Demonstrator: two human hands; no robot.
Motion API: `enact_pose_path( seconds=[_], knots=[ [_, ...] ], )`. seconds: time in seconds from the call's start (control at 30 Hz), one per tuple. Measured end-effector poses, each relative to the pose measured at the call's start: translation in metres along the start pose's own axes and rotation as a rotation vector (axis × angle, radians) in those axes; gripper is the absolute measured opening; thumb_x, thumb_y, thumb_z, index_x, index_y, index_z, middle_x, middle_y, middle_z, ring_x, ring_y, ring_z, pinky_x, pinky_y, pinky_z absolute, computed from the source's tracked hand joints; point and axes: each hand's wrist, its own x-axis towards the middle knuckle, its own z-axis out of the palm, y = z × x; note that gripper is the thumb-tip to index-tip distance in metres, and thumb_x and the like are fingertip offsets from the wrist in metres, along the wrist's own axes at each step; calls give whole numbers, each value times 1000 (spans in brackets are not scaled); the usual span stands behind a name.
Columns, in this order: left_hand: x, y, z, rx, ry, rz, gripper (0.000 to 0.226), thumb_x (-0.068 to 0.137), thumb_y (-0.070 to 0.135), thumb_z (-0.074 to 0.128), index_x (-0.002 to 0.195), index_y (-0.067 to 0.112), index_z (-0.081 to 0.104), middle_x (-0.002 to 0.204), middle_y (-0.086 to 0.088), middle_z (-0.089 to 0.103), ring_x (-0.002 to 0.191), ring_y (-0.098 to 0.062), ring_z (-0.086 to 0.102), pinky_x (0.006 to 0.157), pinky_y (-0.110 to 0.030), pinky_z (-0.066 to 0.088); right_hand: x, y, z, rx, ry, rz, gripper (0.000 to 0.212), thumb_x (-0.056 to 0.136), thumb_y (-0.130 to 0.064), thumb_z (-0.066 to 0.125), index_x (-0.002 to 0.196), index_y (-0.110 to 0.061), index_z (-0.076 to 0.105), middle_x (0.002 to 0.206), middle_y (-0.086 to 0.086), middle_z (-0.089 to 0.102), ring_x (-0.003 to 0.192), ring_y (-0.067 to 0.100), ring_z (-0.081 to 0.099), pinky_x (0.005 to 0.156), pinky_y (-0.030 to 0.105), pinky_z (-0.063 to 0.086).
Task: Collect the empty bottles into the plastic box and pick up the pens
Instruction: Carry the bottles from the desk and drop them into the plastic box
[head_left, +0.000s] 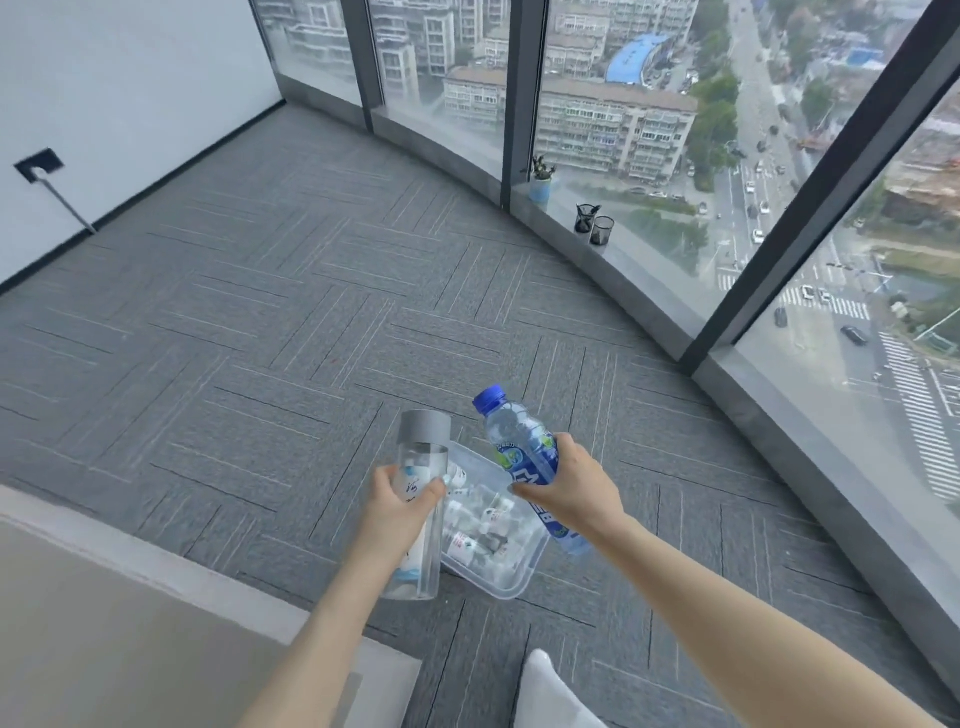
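Observation:
My left hand (399, 506) grips a clear cylindrical bottle with a grey cap (422, 441), held upright above the carpet. My right hand (570, 480) holds a blue-capped plastic bottle with a blue label (511, 431), tilted with its cap up and to the left. Between and below both hands a clear plastic box (511, 582) rests on the floor, with several small empty bottles lying inside it. Two black mesh pen holders (595, 224) stand on the window ledge far ahead; something dark sticks out of the left one.
Grey carpet tiles cover the floor. A curved glass window wall with a low ledge (644, 288) runs along the right. A small potted plant (540, 182) stands on the ledge. A beige surface (104, 623) fills the lower left, a white object (550, 696) the bottom edge.

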Motion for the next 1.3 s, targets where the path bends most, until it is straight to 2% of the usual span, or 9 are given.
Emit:
enact_pose_path(
  seconds=[0.17,0.3,0.47,0.63,0.87,0.97,1.07,1.17,1.3],
  knots=[
    [17,-3,30,-65,56,-99,39,85,37,63,109,19,38,103,-3,53,87,-20,53,68,-30,38,36,22,0,-46,-92,-23,64,68,-57,71,116,-23,43,105,-2,55,94,20,56,69,33,48],
    [32,-22,51,-76,84,-198,43,83,37,64,110,15,39,109,-8,56,93,-24,56,69,-31,38,53,42,21,-65,-183,4,65,69,-57,69,117,-22,43,107,-1,55,95,21,56,70,34,49],
    [54,-49,68,-46,99,-257,36,86,32,62,105,13,38,90,2,49,73,-8,49,55,-22,33,83,60,56,-61,-260,81,72,67,-54,72,122,-22,39,111,0,55,99,24,58,78,39,52],
    [80,-82,79,-58,109,-332,40,83,38,64,107,16,40,104,-2,54,87,-19,53,58,-24,35,114,72,99,-113,-325,180,70,65,-52,74,115,-17,40,111,4,53,100,28,57,83,42,50],
    [92,-127,85,-114,73,-419,44,78,46,66,105,19,42,105,-4,58,91,-23,59,69,-33,43,144,72,147,-116,-332,191,65,66,-57,73,104,-17,40,98,1,53,85,21,57,65,35,48],
    [92,-143,83,-154,59,-463,51,61,62,65,94,31,42,99,-5,63,85,-27,67,81,-46,53,155,68,155,-85,-342,183,82,66,-64,70,125,-17,38,116,4,55,100,22,59,75,38,53],
    [96,-150,77,-161,36,-490,55,58,66,65,95,34,42,100,-4,64,86,-26,68,82,-49,53,161,64,156,-63,-341,193,107,66,-69,66,147,-18,17,144,9,39,124,26,49,89,45,51],
    [103,-143,73,-145,52,-461,45,76,49,66,105,23,42,104,-4,60,91,-23,62,79,-38,49,158,65,159,-67,-316,177,100,74,-68,59,148,-18,15,151,6,31,131,24,43,96,46,47],
    [116,-144,76,-150,45,-443,50,72,53,67,105,25,43,101,-3,60,88,-26,64,81,-46,53,151,73,162,-102,-371,202,74,86,-45,58,145,-16,24,148,4,35,130,23,43,98,42,43]
  ],
)
